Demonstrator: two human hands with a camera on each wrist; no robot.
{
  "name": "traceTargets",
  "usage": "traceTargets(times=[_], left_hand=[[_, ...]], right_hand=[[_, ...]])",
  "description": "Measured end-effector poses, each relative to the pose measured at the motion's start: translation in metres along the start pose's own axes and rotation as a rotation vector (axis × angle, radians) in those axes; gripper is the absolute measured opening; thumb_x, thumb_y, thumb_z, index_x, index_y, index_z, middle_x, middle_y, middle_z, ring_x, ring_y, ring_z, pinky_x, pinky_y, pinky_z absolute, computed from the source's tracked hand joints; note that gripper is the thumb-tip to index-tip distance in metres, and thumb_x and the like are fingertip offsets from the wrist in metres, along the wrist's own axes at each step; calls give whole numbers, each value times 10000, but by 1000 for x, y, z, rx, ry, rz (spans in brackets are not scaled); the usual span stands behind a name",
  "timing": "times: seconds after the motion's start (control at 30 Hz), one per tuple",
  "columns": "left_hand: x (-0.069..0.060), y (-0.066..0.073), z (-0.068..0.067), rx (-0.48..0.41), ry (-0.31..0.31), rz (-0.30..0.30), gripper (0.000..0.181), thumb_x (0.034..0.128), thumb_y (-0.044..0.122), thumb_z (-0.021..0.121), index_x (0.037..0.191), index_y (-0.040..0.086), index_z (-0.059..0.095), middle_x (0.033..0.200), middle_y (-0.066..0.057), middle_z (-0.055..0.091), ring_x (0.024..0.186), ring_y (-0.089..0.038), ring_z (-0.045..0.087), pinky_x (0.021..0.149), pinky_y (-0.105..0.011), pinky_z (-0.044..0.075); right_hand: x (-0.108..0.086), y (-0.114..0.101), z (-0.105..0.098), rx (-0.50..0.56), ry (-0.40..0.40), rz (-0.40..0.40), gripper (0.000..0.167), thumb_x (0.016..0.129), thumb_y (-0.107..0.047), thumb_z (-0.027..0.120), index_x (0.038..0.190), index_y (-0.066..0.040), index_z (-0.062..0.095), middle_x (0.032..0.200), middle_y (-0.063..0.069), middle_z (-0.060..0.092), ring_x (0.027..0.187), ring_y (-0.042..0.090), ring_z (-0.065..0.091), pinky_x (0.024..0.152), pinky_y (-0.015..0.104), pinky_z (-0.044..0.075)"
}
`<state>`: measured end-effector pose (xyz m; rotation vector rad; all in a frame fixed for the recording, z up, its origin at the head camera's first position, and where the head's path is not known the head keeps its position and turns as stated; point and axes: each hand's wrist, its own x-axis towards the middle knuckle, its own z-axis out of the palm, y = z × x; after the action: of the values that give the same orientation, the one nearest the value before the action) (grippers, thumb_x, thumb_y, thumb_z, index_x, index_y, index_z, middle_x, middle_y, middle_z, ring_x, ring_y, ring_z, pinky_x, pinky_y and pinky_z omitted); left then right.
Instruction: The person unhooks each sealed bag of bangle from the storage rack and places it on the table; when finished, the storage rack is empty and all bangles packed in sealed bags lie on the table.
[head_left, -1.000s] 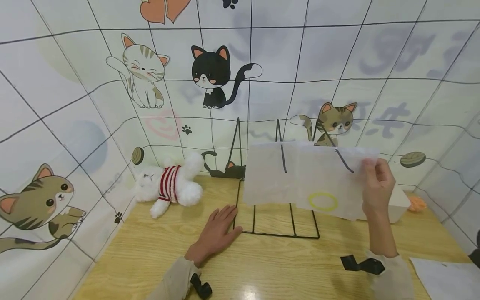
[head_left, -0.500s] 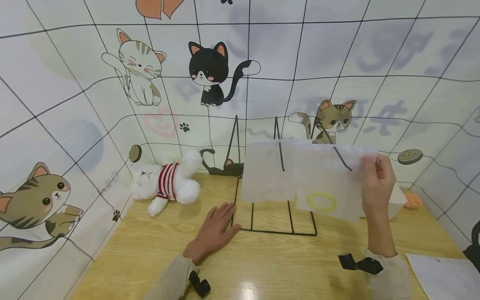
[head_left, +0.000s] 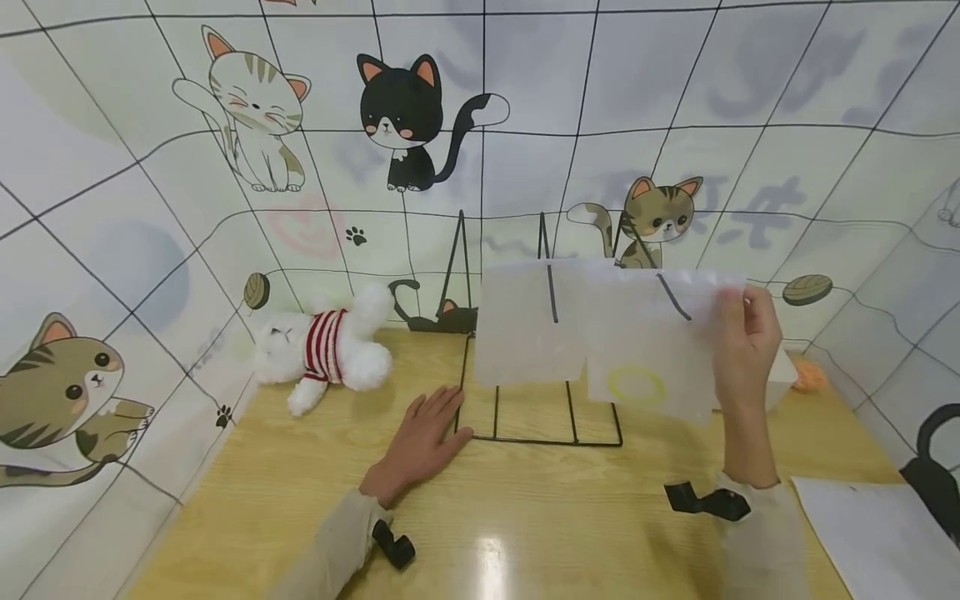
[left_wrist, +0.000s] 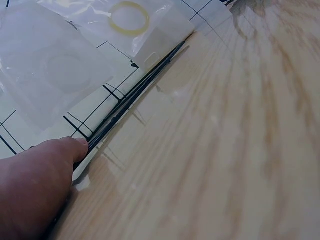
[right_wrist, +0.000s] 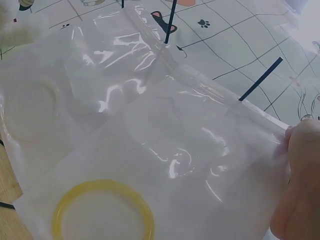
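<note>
A black wire rack (head_left: 536, 442) stands on the wooden table, its upright hooks near the back wall. On the hooks hang two translucent plastic bags side by side. A faint pale ring shows in the left bag (head_left: 528, 333); a yellow ring (right_wrist: 102, 187) lies inside the right bag (head_left: 663, 342). My right hand (head_left: 746, 358) pinches the upper right edge of the right bag between thumb and fingers. With fingers laid out flat, my left hand (head_left: 420, 437) rests on the table and touches the rack's front left corner.
A white plush toy (head_left: 330, 346) in a red-striped top lies left of the rack. Behind my right hand are a white box (head_left: 780, 379) and an orange item (head_left: 810, 375). White paper (head_left: 877, 533) lies at the right, near a black object (head_left: 933, 479). A cat-patterned wall stands behind.
The head view has tilted down, so everything sits higher in the frame and slightly left. Both hands keep nearly the same places at the rack and the bag.
</note>
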<state>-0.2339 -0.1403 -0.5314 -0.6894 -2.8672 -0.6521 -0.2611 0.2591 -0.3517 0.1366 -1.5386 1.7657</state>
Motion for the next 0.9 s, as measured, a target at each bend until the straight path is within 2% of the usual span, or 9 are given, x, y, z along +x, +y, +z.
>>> traceTargets(times=[0.13, 0.23, 0.33, 0.53, 0.67, 0.9], left_hand=[[4, 1, -6, -9, 19, 19, 671, 1027, 486, 464, 1550, 78, 362, 1617, -93, 344, 1515, -300, 279, 1222, -560, 167], [4, 3, -8, -20, 0, 23, 676, 1027, 480, 469, 1555, 75, 349, 1620, -101, 333, 1518, -303, 270, 1224, -560, 164], [2, 2, -6, -12, -12, 15, 678, 1031, 487, 457, 1560, 80, 338, 1626, -94, 323, 1523, -293, 259, 1227, -553, 162], [2, -1, -3, -20, -28, -7, 692, 1031, 526, 429, 1575, 114, 310, 1642, -56, 292, 1536, -259, 228, 1237, -533, 134], [2, -3, -1, -12, -36, -11, 703, 1031, 553, 399, 1582, 128, 294, 1648, -45, 278, 1541, -241, 213, 1241, -522, 125], [2, -4, 0, -6, -50, -23, 707, 1031, 571, 378, 1586, 142, 283, 1654, -27, 263, 1546, -226, 195, 1246, -511, 111]], right_hand=[[4, 0, 1, 40, -5, -13, 118, 1008, -103, 574, 946, -130, 671, 944, -6, 567, 895, 117, 491, 795, 214, 389], [5, 1, 0, 57, 5, -19, 160, 1006, -71, 558, 910, -148, 660, 913, -9, 560, 884, 114, 470, 788, 209, 372], [4, 1, 0, 62, 2, -20, 152, 1005, -74, 554, 916, -137, 660, 911, -9, 577, 890, 123, 473, 802, 221, 370], [1, -4, 1, -19, 8, -22, 132, 1013, -130, 543, 962, -100, 661, 941, -27, 615, 902, 129, 497, 823, 250, 379], [2, -7, 1, 10, 22, -31, 144, 1003, -91, 541, 924, -83, 661, 885, -29, 616, 858, 124, 489, 792, 241, 376], [3, -10, 0, 49, 42, -46, 216, 971, -32, 552, 825, -139, 669, 805, -39, 609, 809, 109, 483, 757, 226, 369]])
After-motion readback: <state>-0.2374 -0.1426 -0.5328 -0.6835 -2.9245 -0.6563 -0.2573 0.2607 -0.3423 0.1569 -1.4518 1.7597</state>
